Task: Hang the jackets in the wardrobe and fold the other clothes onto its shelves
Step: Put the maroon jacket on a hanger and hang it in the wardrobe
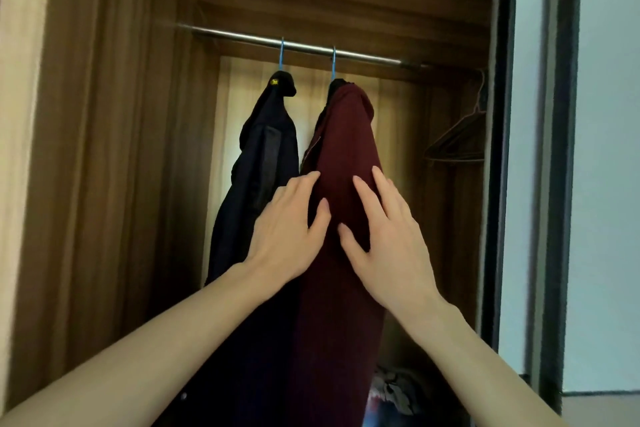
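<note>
Both hands flat on hanging maroon jacket.

Left hand and right hand: fingers spread wide, palms pressed on fabric, gripping nothing. Jacket on blue hanger from metal rail, just beside dark jacket. Wooden wardrobe; empty hangers far right; crumpled clothes below.

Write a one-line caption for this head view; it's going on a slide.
Both hands, left hand and right hand, rest open on a maroon jacket hanging beside a dark jacket.
</note>
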